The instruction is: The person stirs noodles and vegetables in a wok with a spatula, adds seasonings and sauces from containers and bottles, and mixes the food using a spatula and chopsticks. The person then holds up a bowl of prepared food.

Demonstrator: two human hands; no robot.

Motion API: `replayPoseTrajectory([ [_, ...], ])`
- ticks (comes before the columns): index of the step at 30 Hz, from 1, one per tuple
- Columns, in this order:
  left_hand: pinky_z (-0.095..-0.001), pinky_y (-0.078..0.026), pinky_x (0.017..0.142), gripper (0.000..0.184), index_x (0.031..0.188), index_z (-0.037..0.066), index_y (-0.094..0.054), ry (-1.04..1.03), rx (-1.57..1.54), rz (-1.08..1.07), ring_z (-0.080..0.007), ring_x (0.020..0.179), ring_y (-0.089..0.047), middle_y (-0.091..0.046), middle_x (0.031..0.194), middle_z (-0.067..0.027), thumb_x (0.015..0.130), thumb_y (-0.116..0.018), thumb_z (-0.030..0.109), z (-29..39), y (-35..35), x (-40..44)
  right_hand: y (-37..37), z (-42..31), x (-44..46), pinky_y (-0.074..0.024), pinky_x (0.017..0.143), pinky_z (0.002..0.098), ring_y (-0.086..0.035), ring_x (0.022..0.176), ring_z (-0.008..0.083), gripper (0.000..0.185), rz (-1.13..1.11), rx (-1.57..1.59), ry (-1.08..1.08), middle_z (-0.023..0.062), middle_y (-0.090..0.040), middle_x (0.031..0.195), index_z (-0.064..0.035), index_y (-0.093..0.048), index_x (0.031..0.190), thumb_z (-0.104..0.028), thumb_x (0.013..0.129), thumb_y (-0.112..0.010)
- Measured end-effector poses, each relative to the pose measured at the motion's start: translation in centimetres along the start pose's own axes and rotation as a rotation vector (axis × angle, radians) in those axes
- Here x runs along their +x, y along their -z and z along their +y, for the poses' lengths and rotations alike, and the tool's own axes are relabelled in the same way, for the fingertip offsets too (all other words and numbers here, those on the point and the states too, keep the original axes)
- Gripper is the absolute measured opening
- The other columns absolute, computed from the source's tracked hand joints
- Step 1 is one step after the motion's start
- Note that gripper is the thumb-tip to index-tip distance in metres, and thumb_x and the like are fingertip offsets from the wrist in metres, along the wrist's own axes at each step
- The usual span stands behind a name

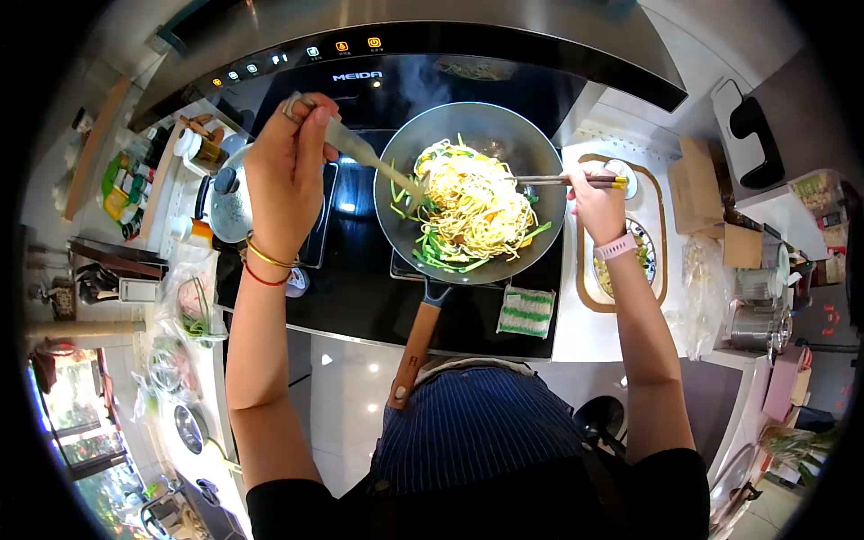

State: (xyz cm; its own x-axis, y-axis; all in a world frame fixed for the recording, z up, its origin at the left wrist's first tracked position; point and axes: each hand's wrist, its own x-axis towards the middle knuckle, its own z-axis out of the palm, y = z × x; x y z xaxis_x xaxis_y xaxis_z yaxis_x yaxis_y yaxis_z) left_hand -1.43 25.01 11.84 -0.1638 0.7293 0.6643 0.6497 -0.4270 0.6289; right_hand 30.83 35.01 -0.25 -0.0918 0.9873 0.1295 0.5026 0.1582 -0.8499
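A wok (468, 117) sits on the black stove with its wooden handle (418, 346) pointing toward me. In it lies a heap of noodles (477, 198) mixed with green vegetable stalks (443, 256). My left hand (292, 148) is closed around a pale-handled spatula (360, 148); its tip reaches the left side of the heap and is partly hidden among the greens. From the right, my right hand (594, 196) grips a pair of dark chopsticks (538, 180), whose tips touch the noodles.
A green-striped cloth (526, 312) lies at the stove's front right. On the right counter, a brown-rimmed tray (583, 270) holds a patterned plate (644, 252). A lidded pot (229, 211) stands left of the stove. The range hood (450, 38) hangs above the back.
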Motion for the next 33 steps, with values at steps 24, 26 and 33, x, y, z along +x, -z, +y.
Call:
replayPoseTrajectory([
  [24, -0.0183, -0.039, 0.036, 0.036, 0.085, -0.002, -0.059, 0.734, -0.317, 0.025, -0.0112, 0.039, -0.053, -0.056, 0.057, -0.0081, 0.094, -0.038, 0.026, -6.6, 0.0, -5.2, -6.6, 3.4, 2.0, -0.0551, 0.050, 0.0252, -0.065, 0.058, 0.0197, 0.022, -0.102, 0.739, -0.413, 0.0145, -0.064, 0.077, 0.0051, -0.059, 0.086, -0.016, 0.087, -0.062],
  [26, -0.0171, -0.037, 0.036, 0.039, 0.085, -0.002, -0.059, 0.699, -0.303, 0.058, -0.0085, 0.039, -0.052, -0.056, 0.056, -0.0068, 0.096, -0.039, 0.029, -5.9, -0.5, -5.9, -8.2, 3.7, 2.0, -0.0574, 0.052, 0.0276, -0.066, 0.059, 0.0231, 0.021, -0.156, 0.815, -0.501, 0.0168, -0.064, 0.077, 0.0063, -0.058, 0.086, -0.014, 0.087, -0.061],
  [33, -0.0170, -0.031, 0.037, 0.035, 0.089, -0.003, -0.058, 0.379, -0.142, 0.047, -0.0048, 0.040, -0.044, -0.052, 0.057, -0.0032, 0.100, -0.036, 0.022, 0.0, 2.0, -4.0, -6.8, -1.8, 1.0, -0.0564, 0.055, 0.0256, -0.067, 0.065, 0.0237, 0.025, -0.163, 0.917, -0.365, 0.0168, -0.064, 0.079, 0.0068, -0.059, 0.087, -0.018, 0.090, -0.057],
])
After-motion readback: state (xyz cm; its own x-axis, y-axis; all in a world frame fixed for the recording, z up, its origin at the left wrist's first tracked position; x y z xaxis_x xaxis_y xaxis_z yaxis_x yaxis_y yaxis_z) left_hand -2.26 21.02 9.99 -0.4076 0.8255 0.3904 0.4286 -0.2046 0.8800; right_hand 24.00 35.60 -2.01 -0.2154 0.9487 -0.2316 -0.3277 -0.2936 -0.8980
